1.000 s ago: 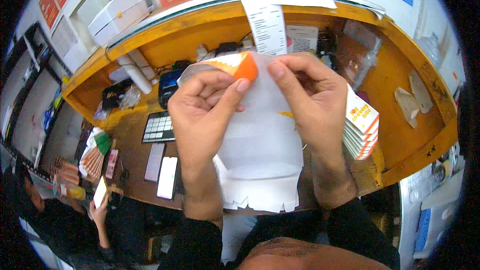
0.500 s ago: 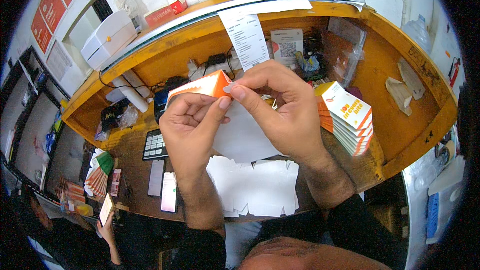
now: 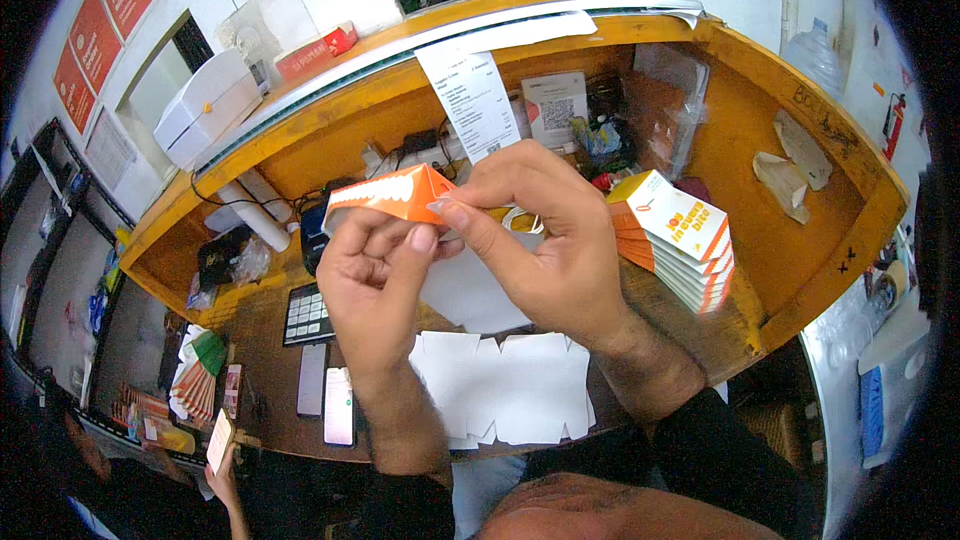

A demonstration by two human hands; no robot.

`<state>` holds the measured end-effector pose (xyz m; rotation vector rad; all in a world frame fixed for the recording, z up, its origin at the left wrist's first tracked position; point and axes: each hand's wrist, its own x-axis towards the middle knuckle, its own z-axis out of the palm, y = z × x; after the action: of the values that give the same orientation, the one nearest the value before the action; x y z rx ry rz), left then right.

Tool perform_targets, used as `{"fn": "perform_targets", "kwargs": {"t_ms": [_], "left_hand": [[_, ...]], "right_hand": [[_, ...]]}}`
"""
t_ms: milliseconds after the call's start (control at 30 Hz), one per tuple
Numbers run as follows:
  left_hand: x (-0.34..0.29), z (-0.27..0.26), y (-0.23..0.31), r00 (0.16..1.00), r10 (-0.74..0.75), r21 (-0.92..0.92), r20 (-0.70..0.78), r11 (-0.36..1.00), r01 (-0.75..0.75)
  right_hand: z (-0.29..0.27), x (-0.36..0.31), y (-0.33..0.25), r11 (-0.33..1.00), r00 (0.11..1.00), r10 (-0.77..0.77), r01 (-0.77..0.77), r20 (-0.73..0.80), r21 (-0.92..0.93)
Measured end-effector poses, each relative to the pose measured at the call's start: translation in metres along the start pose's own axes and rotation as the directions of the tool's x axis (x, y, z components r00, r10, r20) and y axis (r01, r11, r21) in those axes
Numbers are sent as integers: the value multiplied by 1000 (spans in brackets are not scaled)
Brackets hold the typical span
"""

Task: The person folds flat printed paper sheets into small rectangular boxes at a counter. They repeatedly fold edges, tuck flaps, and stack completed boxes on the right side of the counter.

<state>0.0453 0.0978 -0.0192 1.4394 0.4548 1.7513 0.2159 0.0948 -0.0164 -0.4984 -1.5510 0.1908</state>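
Note:
My left hand [image 3: 372, 285] holds a partly folded orange-and-white cardboard food box [image 3: 405, 188] up over the desk, with its thumb and fingers closed round the lower edge. From the right, my right hand [image 3: 550, 250] pinches a small pale tab at the box's pointed corner between thumb and forefinger. Fingers of both hands nearly meet there and partly hide the tab. To the right of my hands stands a nested stack of similar folded boxes [image 3: 675, 240]. Flat white card blanks with notched edges [image 3: 505, 390] lie in a pile below my hands.
Behind the hands hangs a long printed receipt [image 3: 465, 95] from the yellow wooden counter [image 3: 780, 270]. On the left of the desk are two phones [image 3: 339, 410], a keypad tablet [image 3: 306, 316] and another fan of boxes [image 3: 198, 375]. At the lower left, another person's hand [image 3: 226, 480] holds a phone.
The box has turned slightly, and more of its orange side shows. My right fingers have pressed the tab closer to its corner. The whole view has shifted a little.

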Motion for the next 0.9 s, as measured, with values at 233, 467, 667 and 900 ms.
{"fn": "perform_targets", "kwargs": {"t_ms": [233, 467, 667, 900], "left_hand": [[-6, -23, 0, 991, 87, 72, 97, 993, -94], [-10, -25, 3, 992, 81, 205, 96, 974, -100], [-11, -17, 3, 995, 96, 2, 4, 995, -96], [-14, -14, -6, 982, 152, -124, 114, 983, -138]], "right_hand": [[1, 1, -11, 985, 993, -120, 119, 0, -123], [1, 1, -8, 972, 977, -211, 214, 41, -93], [-5, 7, -14, 978, 974, -208, 208, 85, 2], [-3, 0, -16, 966, 960, -256, 259, 111, -18]]}}
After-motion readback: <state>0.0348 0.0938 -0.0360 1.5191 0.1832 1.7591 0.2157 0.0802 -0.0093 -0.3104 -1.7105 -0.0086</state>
